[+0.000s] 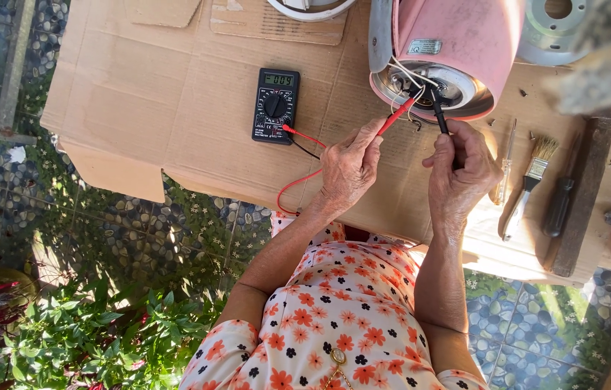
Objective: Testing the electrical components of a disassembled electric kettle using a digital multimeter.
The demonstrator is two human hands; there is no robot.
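Cardboard-covered bench — multimeter, paintbrush

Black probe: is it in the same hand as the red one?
No: the right hand holds the black probe, while the left hand holds the red probe.

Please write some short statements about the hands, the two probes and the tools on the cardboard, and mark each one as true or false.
1. The left hand holds the red probe. True.
2. The right hand holds a paintbrush. False: it holds the black probe; the paintbrush lies untouched to its right.
3. Both probe tips reach into the open underside of the pink appliance. True.
4. The multimeter lies to the right of the appliance. False: it lies to its left, on the cardboard.
5. A screwdriver lies between the right hand and the paintbrush. True.
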